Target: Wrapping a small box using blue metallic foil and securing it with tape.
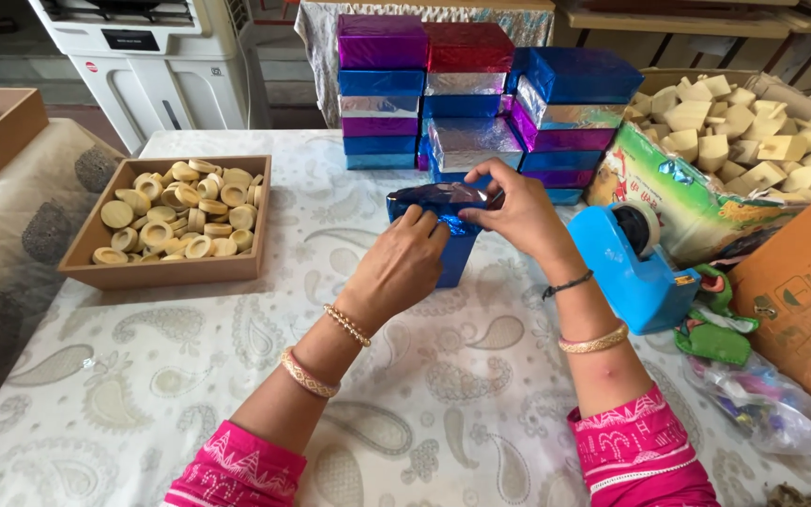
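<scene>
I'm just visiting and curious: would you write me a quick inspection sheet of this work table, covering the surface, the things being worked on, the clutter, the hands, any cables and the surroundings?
Surface: table under a pale paisley cloth.
Job's things: blue foil-wrapped box standing upright; blue tape dispenser beside it.
Clutter: wooden tray of round tan pieces; stack of wrapped boxes in purple, red, blue and silver; bag of tan blocks; cardboard carton; clear plastic bag.
Grippers: left hand and right hand both press the foil at the box top.
Cables: nothing seen.
Surroundings: white air cooler behind the table.
</scene>
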